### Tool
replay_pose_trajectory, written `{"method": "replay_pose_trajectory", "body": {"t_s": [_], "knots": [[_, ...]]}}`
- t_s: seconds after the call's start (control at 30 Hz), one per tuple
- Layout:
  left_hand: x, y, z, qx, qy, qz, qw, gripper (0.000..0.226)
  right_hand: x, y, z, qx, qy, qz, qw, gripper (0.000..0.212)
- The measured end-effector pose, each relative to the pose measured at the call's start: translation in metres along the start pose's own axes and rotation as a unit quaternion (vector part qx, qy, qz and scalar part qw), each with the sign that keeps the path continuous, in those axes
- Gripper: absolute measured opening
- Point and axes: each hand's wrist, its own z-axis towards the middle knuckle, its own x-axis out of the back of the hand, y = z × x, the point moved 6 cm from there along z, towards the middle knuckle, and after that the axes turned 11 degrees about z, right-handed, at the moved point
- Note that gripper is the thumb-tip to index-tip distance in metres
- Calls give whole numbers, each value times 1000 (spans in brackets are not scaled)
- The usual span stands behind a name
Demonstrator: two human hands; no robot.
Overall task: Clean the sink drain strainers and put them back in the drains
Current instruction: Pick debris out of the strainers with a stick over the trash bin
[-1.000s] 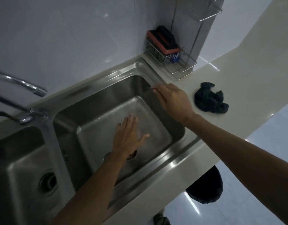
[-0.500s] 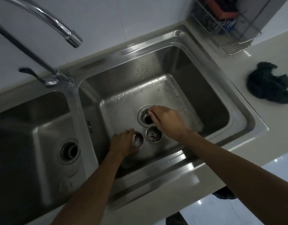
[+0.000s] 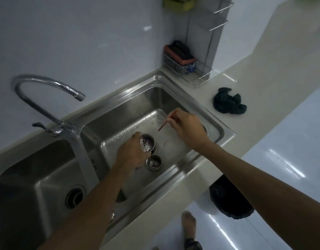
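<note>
A double steel sink point(image 3: 188, 170) fills the middle of the view. My left hand point(image 3: 131, 153) grips a round perforated strainer point(image 3: 147, 143), lifted and tilted above the right basin's drain. A second strainer point(image 3: 153, 162) with dark debris inside sits on the basin floor just below it. My right hand point(image 3: 187, 126) pinches a thin red stick point(image 3: 166, 121), held to the right of the lifted strainer and apart from it. The left basin's drain point(image 3: 74, 196) stands without a strainer.
A curved chrome faucet point(image 3: 47, 87) rises behind the divider. A wire rack with a sponge point(image 3: 180, 56) stands in the back corner. A dark crumpled cloth point(image 3: 228, 103) lies on the counter to the right. A dark bin point(image 3: 229, 199) and a bare foot point(image 3: 189, 225) are on the floor.
My left hand has lifted one strainer off the basin floor and tilted it. My right hand has left the drain and now pinches a thin red stick further right.
</note>
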Motion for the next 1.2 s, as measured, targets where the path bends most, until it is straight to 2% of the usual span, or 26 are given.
{"method": "replay_pose_trajectory", "body": {"t_s": [0.13,0.23,0.3,0.43,0.6,0.7,0.9,1.07,1.2], "knots": [[32,87,-11,-88,39,-41,995,76,70,-16,-34,-29,55,0,998,13],[32,168,-30,-152,35,-71,985,78,131,-9,-71,-45,105,3,993,18],[26,198,-37,-174,35,-102,979,72,151,-2,-86,-59,124,7,990,18],[-11,286,-58,-230,21,-103,967,64,211,42,-143,-107,176,-2,979,14],[-92,373,-72,-250,5,-107,962,75,254,130,-227,-185,216,17,959,14],[-159,411,-81,-263,-10,-91,960,84,257,193,-280,-236,228,53,943,9],[-301,446,-78,-171,-94,-128,972,72,233,319,-384,-342,252,84,901,8],[-403,431,-77,-165,-148,-128,967,77,177,389,-428,-374,244,139,884,4],[-461,403,-73,-160,-202,-136,957,72,114,427,-442,-388,203,140,888,10]]}}
